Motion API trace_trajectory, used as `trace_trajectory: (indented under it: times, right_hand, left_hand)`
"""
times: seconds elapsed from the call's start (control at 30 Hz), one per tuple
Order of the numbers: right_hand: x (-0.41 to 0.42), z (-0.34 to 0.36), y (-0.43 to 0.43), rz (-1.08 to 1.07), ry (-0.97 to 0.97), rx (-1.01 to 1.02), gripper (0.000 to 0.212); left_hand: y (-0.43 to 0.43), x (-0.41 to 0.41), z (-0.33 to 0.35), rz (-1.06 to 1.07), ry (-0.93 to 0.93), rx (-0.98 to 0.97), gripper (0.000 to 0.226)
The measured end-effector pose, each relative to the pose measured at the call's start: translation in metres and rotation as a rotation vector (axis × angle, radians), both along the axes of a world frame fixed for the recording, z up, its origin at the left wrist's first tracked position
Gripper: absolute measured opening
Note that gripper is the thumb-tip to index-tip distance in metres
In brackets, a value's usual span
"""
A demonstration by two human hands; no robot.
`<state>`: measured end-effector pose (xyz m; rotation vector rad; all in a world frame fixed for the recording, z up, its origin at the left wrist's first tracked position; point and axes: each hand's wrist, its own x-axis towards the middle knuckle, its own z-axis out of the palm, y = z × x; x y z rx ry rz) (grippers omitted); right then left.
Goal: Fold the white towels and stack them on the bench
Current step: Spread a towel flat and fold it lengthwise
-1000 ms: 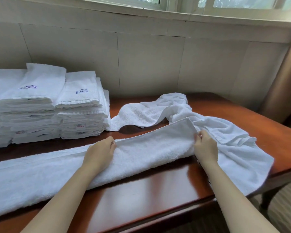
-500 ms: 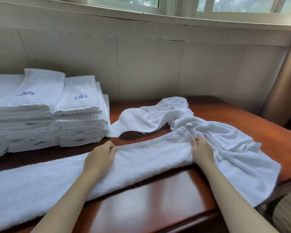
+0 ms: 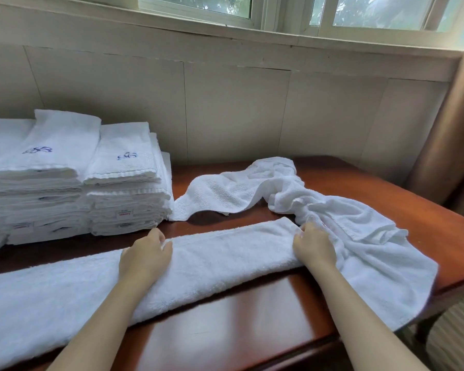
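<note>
Two hands are working one towel: you're laying the long folded towel [image 3: 212, 261] flat along the table [image 3: 225, 330], lengthwise fold apparently done. Your left hand [image 3: 145, 259] is resting on the strip approx. mid-length, fingers curled over its far edge; whether it's pinching the cloth or just pressing, can't tell. Your right hand [image 3: 315, 249] is sitting at the strip's right end, fingers curled into the cloth where it's meeting the crumpled towel [image 3: 346, 218]; it's looking like a grip on the end edge, but fingertips are hidden. Hands are well apart, both on the same towel.

Strip is running from the left edge of view across to the crumpled towel, touching it. That loose towel is sprawling over the table's right side, one part hanging over the front-right edge, another reaching back-left to touch the folded stacks [image 3: 73, 180] by the wall [image 3: 239, 108].

Step in hand, I'd say: squaring off the long fold before folding it crosswise. Next move is prob. asking you to free the right end from the loose towel, then carry it over toward the left w/ edges matched, left hand pinning the crease. Watch you're not dragging the loose towel along or pulling it off the table. After that it's going on the stacks, and the loose one is still needing folding.
</note>
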<state>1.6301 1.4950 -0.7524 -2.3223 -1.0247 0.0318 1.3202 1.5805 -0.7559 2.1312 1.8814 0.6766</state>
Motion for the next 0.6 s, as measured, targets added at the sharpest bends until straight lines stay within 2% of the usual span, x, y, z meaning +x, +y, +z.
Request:
trace_trajectory:
  times: [0.07, 0.17, 0.2, 0.3, 0.47, 0.6]
  right_hand:
    - [-0.002, -0.001, -0.002, 0.009, -0.036, 0.0, 0.019]
    - [-0.003, -0.001, -0.007, 0.01, -0.113, 0.077, 0.023]
    - [-0.003, 0.0, -0.008, -0.001, -0.149, 0.094, 0.025]
    - [-0.006, 0.001, -0.008, -0.027, -0.2, 0.085, 0.028]
    - [-0.007, 0.005, -0.003, 0.004, -0.04, -0.055, 0.029]
    - [-0.014, 0.015, -0.004, -0.13, -0.078, -0.136, 0.031]
  left_hand:
    - [0.0, -0.004, 0.003, -0.049, -0.004, -0.057, 0.017]
    - [0.002, -0.017, 0.009, -0.189, -0.116, -0.163, 0.008]
    - [0.003, -0.022, 0.011, -0.224, -0.153, -0.173, 0.004]
    - [0.004, -0.032, 0.013, -0.195, -0.209, -0.109, 0.011]
    - [0.004, -0.032, 0.005, -0.085, -0.1, 0.003, 0.012]
    - [0.008, -0.038, 0.006, -0.048, -0.024, -0.024, 0.02]
